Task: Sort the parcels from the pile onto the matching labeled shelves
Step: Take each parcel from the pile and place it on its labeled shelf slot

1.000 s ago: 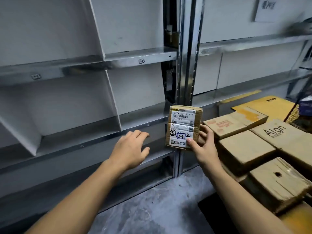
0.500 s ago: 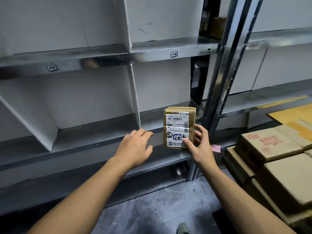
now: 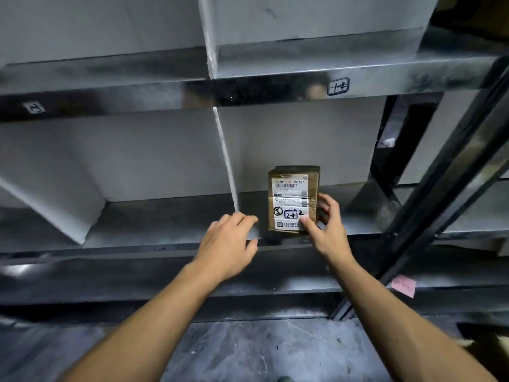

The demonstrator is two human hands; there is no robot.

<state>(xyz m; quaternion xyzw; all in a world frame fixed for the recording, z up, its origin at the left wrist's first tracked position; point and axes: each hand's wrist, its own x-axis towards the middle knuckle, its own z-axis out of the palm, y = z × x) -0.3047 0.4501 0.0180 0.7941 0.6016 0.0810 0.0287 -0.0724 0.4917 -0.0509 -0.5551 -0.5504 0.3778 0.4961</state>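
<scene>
Two forearms extend over the grey floor (image 3: 261, 351) toward a metal shelf (image 3: 165, 216). Left hand (image 3: 228, 244): fingers relaxed and straight, holding nothing, at the shelf's front lip, just left of the parcel (image 3: 293, 199). Right hand (image 3: 327, 230): thumb on the parcel's printed label, fingers (image 3: 325, 205) curled round its right edge. The parcel stands upright at the shelf front, right of the white divider (image 3: 225, 161); contact with the shelf cannot be told. Above, a handwritten tag (image 3: 338, 86) marks the upper shelf edge.
</scene>
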